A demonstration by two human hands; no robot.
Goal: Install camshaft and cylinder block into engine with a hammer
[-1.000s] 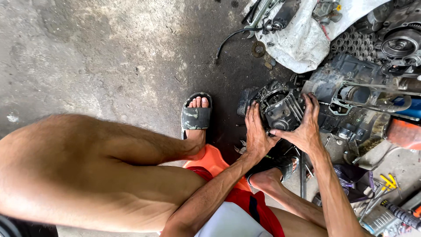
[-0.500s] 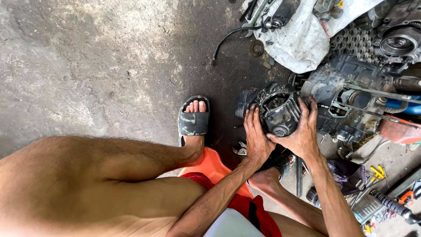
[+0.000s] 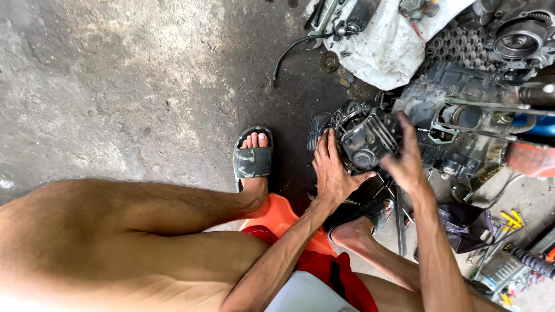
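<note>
Both hands are on the greasy engine part (image 3: pixel 365 138) now, which sits on the concrete floor (image 3: pixel 133 86) at about 1 o'clock from the sandalled foot (image 3: pixel 252 157). Compared to a second ago, the right hand (image 3: pixel 406 160) has slid from the part's lower edge round to its 3 o'clock side, fingers spread and wrapped over it. The left hand (image 3: pixel 332 171) stays pressed flat at 8 o'clock, fingers straight, bracing more than gripping. Looks to me like he's turning or wiggling it loose.
</note>
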